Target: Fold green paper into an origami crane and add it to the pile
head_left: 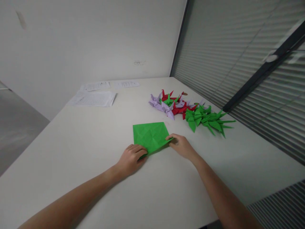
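A green sheet of origami paper (150, 135), marked with crossing creases, lies on the white table in front of me. Its near edge is lifted a little between my hands. My left hand (134, 156) is closed on the near left corner, fingers curled over the paper and thumb beneath. At the near right corner, my right hand (179, 144) pinches the paper between thumb and fingers. Beyond the sheet to the right sits a cluster of folded paper cranes: green cranes (207, 117) nearest, with red cranes (182, 108) and lilac cranes (167, 108) behind and left of them.
Printed papers (94, 98) lie in a stack at the far left of the white table (83, 152), with more loose sheets (126, 84) near the back wall. A window with blinds (221, 54) borders the table's right side.
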Tool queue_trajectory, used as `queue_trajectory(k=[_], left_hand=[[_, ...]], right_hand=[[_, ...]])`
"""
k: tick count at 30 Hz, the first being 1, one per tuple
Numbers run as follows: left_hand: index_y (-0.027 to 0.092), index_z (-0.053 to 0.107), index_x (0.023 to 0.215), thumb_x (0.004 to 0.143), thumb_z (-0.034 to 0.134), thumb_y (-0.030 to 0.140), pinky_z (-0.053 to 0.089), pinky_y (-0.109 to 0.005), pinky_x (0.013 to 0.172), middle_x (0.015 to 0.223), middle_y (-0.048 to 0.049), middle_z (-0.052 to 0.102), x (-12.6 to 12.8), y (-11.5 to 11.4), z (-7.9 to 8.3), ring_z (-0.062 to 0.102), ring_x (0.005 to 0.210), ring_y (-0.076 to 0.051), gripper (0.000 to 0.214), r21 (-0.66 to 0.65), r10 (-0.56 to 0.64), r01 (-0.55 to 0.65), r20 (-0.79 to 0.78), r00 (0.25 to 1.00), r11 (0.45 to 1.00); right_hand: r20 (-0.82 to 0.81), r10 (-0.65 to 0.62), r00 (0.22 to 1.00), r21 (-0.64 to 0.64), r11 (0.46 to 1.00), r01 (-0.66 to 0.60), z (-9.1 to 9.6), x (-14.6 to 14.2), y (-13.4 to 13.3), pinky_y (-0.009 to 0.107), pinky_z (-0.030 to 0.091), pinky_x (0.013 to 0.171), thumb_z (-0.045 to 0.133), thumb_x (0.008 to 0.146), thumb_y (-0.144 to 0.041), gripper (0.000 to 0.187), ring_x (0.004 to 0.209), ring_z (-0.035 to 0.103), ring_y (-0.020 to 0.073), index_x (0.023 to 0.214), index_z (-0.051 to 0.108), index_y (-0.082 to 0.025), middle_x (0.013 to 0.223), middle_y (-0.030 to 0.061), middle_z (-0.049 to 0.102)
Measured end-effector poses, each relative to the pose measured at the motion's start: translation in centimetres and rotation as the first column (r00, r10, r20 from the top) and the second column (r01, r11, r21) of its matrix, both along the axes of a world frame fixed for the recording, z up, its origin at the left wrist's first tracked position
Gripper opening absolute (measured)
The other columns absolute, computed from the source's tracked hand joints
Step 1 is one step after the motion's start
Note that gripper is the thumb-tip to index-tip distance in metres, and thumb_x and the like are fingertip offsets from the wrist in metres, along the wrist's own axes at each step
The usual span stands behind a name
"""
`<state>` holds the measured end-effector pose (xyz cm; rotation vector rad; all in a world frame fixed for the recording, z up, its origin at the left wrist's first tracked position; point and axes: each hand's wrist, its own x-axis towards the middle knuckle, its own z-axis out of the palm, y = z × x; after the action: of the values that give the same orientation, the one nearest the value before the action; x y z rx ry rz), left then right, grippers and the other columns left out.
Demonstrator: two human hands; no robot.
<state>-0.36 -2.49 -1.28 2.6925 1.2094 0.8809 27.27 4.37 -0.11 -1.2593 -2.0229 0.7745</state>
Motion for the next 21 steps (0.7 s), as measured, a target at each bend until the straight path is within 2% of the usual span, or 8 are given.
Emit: queue_trajectory(k=[7,11,14,18,21], left_hand=[[0.019,0.067,0.1,0.088,0.056,0.015,0.053,-0.037,0.082,0.1,-0.0068,0.07,0.4,0.4,0.0,0.065,0.09,-0.021,0.017,-0.013,0.017,-0.017,-0.004,1.0,1.0],[0.018,0.064,0.111,0.085,0.057,0.017,0.048,-0.045,0.095,0.114,-0.0097,0.067,0.8,0.6,0.1,0.061,0.107,-0.025,0.027,-0.036,0.074,-0.077,-0.071,0.995,0.996],[0.017,0.063,0.115,0.082,0.06,0.019,0.04,-0.05,0.107,0.125,-0.0117,0.062,1.0,0.6,0.2,0.055,0.12,-0.028,0.033,-0.028,0.117,-0.121,-0.098,0.988,0.992],[0.017,0.062,0.119,0.082,0.06,0.02,0.032,-0.053,0.113,0.13,-0.0114,0.061,1.0,0.5,0.1,0.051,0.127,-0.028,0.037,-0.042,0.12,-0.126,-0.113,0.986,0.991],[0.018,0.062,0.119,0.083,0.058,0.02,0.032,-0.053,0.114,0.13,-0.0109,0.061,0.7,0.4,0.0,0.05,0.128,-0.029,0.036,-0.029,0.09,-0.094,-0.116,0.989,0.995]], right_hand=[[-0.011,-0.006,1.0,-0.045,0.999,0.005,-0.6,0.3,0.5,0.033,0.052,0.07,0.053,0.075,-0.025,0.022,0.071,0.065,0.0191,0.09,0.067,-0.018,0.088,0.0059,0.073],[-0.058,0.023,0.998,-0.042,0.999,-0.025,-0.5,0.2,0.9,0.034,0.052,0.075,0.053,0.075,-0.026,0.022,0.077,0.065,0.0201,0.089,0.068,-0.018,0.085,0.0049,0.072],[-0.099,0.012,0.995,-0.038,0.999,-0.016,-0.6,0.1,1.3,0.034,0.051,0.076,0.054,0.075,-0.027,0.02,0.078,0.065,0.0203,0.086,0.069,-0.018,0.083,0.0041,0.072],[-0.108,-0.005,0.994,-0.033,0.999,0.001,-0.9,0.3,1.8,0.032,0.051,0.074,0.055,0.068,-0.018,0.021,0.077,0.066,0.02,0.084,0.069,-0.018,0.083,0.0041,0.072],[-0.093,0.033,0.995,-0.024,0.999,-0.035,-0.9,0.6,1.7,0.032,0.05,0.079,0.052,0.061,-0.01,0.028,0.086,0.066,0.0211,0.082,0.068,-0.019,0.088,0.0046,0.072]])
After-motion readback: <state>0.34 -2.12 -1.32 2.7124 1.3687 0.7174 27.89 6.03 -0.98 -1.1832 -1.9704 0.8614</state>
